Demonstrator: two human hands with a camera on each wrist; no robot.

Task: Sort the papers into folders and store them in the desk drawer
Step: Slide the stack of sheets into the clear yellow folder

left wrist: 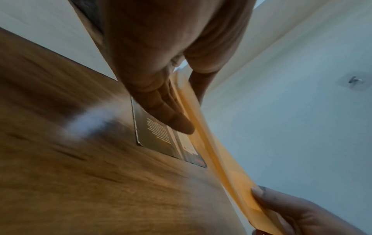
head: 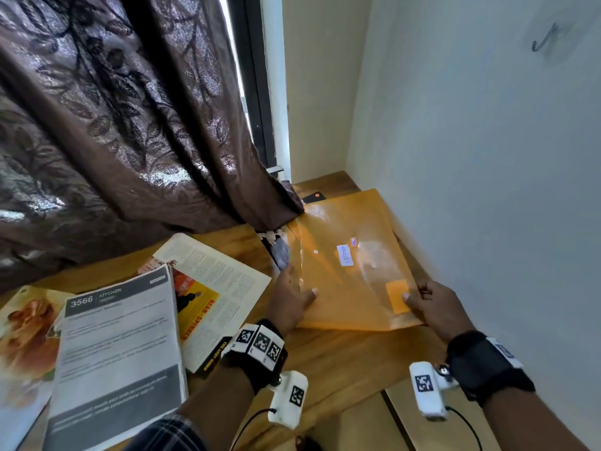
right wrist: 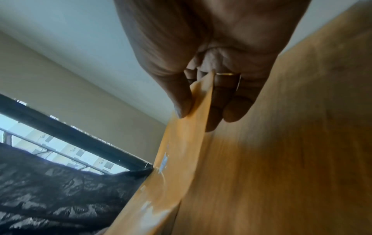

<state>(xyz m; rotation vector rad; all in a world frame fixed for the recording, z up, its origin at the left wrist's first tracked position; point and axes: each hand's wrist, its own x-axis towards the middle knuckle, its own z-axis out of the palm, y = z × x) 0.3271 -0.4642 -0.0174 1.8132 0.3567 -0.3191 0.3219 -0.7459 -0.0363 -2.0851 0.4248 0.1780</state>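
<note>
At the frame's lower right, both hands pinch the folder (head: 351,271), left hand (head: 289,301) and right hand (head: 435,307) at opposite near corners, likely to lift it level off the surface (head: 341,359).

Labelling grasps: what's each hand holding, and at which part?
Both hold the orange folder: left hand pinches its near-left edge, right hand pinches its near-right corner.

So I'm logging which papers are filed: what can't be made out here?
- Orange folder: contents, hidden by glare, head view.
- White label: writing too small.
- Dark booklet: partly covered by folder, left wrist view.
- Desk drawer: not identifiable in any view.
</note>
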